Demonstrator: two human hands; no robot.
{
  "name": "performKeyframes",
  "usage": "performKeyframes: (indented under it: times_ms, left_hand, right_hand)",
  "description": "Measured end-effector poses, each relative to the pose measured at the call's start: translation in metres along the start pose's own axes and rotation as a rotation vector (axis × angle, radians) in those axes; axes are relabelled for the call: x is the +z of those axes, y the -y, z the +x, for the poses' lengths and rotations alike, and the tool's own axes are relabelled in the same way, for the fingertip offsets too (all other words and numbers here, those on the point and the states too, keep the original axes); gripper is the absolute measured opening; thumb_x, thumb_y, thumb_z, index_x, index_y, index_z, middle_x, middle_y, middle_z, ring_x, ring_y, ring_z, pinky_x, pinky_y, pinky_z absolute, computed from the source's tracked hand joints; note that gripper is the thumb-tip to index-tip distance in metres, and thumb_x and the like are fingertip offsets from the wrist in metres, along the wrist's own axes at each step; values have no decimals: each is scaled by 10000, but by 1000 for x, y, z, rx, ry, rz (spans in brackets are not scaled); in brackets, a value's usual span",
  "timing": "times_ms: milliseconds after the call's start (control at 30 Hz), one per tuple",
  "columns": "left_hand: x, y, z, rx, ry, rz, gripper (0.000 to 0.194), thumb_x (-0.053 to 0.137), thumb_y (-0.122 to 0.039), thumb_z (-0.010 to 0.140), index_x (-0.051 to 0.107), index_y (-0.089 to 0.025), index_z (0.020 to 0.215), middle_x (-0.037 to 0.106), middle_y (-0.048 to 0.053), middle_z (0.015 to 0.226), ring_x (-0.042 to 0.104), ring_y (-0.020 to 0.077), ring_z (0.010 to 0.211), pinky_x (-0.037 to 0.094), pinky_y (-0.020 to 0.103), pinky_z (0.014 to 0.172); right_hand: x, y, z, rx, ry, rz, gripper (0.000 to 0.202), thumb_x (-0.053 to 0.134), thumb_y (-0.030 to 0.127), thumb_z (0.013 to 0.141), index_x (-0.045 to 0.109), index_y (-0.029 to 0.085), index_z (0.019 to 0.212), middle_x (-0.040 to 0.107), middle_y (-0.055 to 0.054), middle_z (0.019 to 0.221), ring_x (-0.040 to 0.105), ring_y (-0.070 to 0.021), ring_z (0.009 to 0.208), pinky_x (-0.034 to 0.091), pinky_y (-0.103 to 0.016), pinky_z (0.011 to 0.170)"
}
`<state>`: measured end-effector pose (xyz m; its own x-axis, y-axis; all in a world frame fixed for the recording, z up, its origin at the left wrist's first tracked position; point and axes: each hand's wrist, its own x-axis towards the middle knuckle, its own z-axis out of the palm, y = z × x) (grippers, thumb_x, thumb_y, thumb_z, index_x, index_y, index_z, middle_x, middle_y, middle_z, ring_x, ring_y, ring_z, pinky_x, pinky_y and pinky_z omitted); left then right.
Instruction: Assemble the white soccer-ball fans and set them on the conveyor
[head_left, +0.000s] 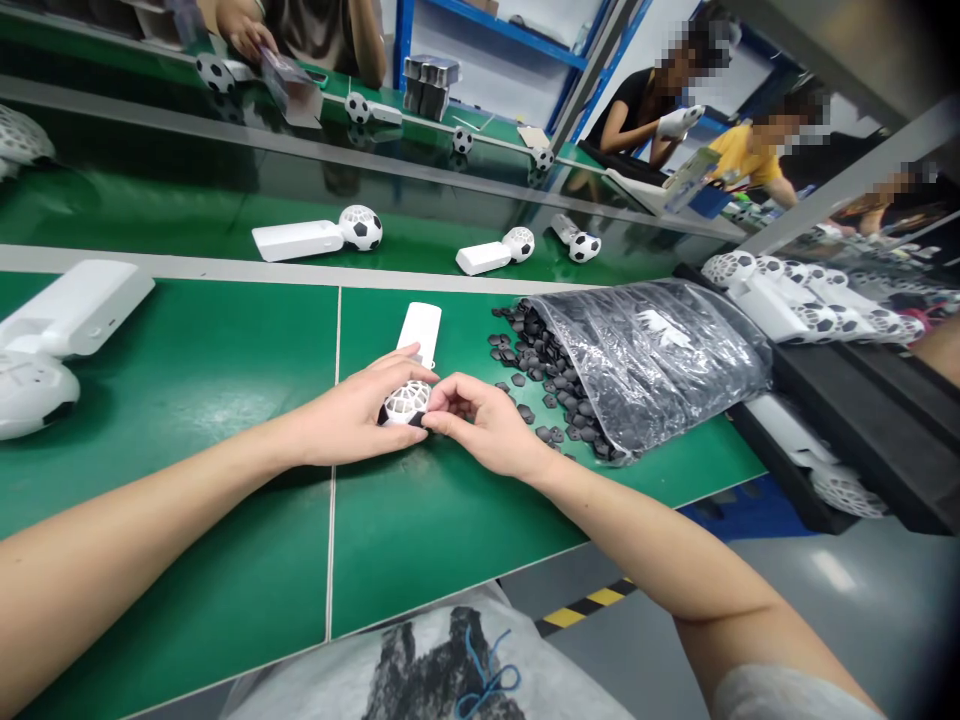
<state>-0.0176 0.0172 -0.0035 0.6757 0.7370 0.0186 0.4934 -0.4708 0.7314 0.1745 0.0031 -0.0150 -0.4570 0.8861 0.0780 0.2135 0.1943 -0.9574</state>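
A white handheld device with a soccer-ball head (409, 400) lies on the green table, its flat handle (421, 330) pointing away from me. My left hand (367, 405) is closed around the ball from the left, thumb along the near side and fingers over the far side. Open white lattice shows on top of the ball, with black patches at its sides. My right hand (480, 415) pinches at the ball's right edge; whatever lies between the fingertips is hidden. Loose black pentagon pieces (551, 385) spill from a clear plastic bag (660, 350) to the right.
Another such device (82, 310) lies at the left edge. Several more, including one device (322, 237), lie on the dark green conveyor (420, 225) beyond. Black trays (862, 400) holding white devices stand at the right. Other people sit across the line.
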Motion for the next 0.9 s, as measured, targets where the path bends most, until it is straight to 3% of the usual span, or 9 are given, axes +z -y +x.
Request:
performKeyframes:
  times_ms: [167,267,400,467,533,633,733,833,900]
  left_hand:
    - [-1,-4,2,-46,31,-48,398,535,-285,752,469,-237,1142,348,39,1408,104,222,1375,220,419,1081]
    - [2,-4,5,-97,-38,-78,377,562,-282,700,512,-216,1068,373,58,1387,170,270,1356,264,440,1052]
    - [3,-2,5,-80,-149,-24,340,556,-275,693,533,-214,1027,483,56,1276,190,272,1345,226,443,1071]
    - [2,0,3,-65,-98,-49,386,563,-308,719,510,-219,1090,428,65,1327,204,273,1340,234,437,1070]
    - [3,2,1,-55,-49,-80,463,595,-377,721,484,-235,1148,356,73,1369,232,278,1326,240,439,1069]
    - [7,3,0,-102,-143,-61,511,619,-506,689,512,-262,1126,361,68,1294,282,284,1275,241,463,1063]
    - [10,4,2,-146,-207,-43,517,603,-556,678,534,-266,1101,392,59,1181,354,289,1184,288,475,1022]
    - [5,2,1,-169,-148,-64,561,608,-549,669,511,-252,1134,436,48,1118,455,266,1052,367,430,946]
    - [1,1,0,-196,-120,-79,597,619,-546,653,501,-245,1155,448,45,1121,487,254,1005,388,400,915]
  right_hand:
    - [-2,7,4,143,52,84,159,647,232,730,501,170,749,518,32,679,487,-100,604,418,-249,592]
    - [3,6,8,159,58,88,190,661,234,708,482,175,731,525,34,681,504,-107,616,427,-256,603]
    - [1,2,13,105,16,26,175,639,241,730,475,180,729,519,42,694,506,-104,628,436,-250,615]
    - [-14,1,14,62,-1,-26,153,624,271,751,504,177,749,540,32,712,517,-109,647,443,-255,628]
    - [-38,2,11,24,-124,-175,115,598,273,777,546,171,774,572,12,738,531,-118,666,448,-268,646]
    - [-70,3,0,30,-318,-552,59,599,228,785,608,170,778,606,-9,753,541,-132,660,452,-293,671]
    - [-77,-2,-11,-7,-196,-806,63,621,199,793,658,173,837,634,-39,830,575,-160,755,460,-318,750]
    - [-65,-11,-13,-47,-32,-944,140,582,186,836,663,151,946,632,-87,928,569,-199,914,447,-337,825]
    - [-59,-14,-8,-8,-16,-993,151,559,160,848,660,138,958,624,-98,937,568,-205,922,447,-335,814]
